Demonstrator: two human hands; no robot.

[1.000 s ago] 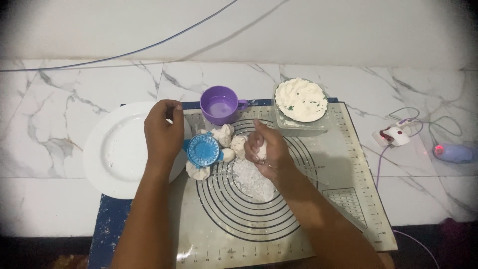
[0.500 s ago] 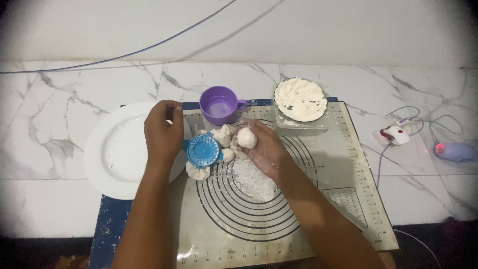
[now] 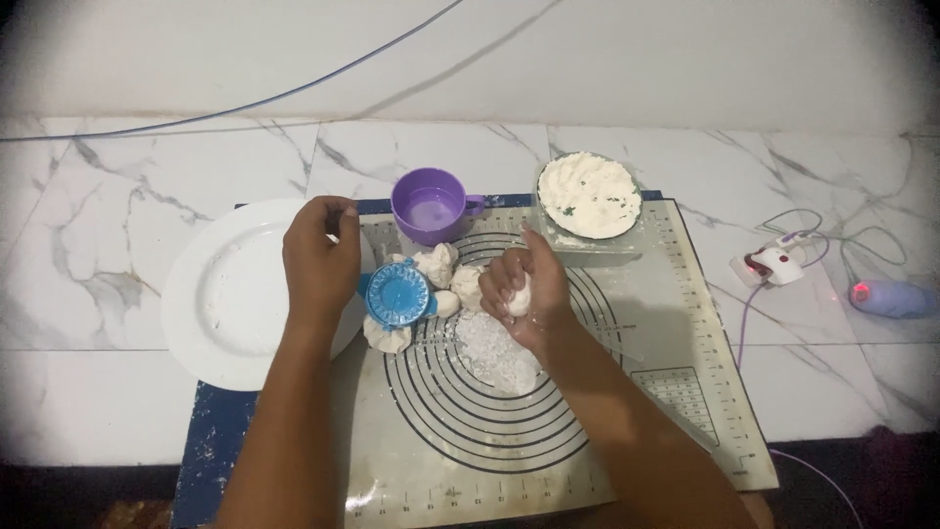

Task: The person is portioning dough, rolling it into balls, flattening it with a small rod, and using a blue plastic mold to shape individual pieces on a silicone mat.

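My right hand [image 3: 524, 286] is closed around a small white dough ball [image 3: 520, 295], just above a patch of loose flour [image 3: 495, 355] on the ringed baking mat [image 3: 627, 392]. My left hand [image 3: 318, 257] rests curled at the mat's left edge, over the rim of a white plate [image 3: 220, 299], with something small and pale at its fingertips. A round blue dumpling press [image 3: 397, 294] lies just right of that hand. More dough balls [image 3: 438, 263] are clustered around the press.
A purple cup [image 3: 431, 204] and a glass bowl of white filling [image 3: 588, 194] stand at the mat's far edge. A small white and red device [image 3: 771, 263] with cables and a blue-grey gadget [image 3: 893, 298] lie on the marble to the right.
My right hand reached to the dough cluster, took a ball at its fingertips, and drew it back over the flour, fingers now closed round it. The left hand has stayed put.
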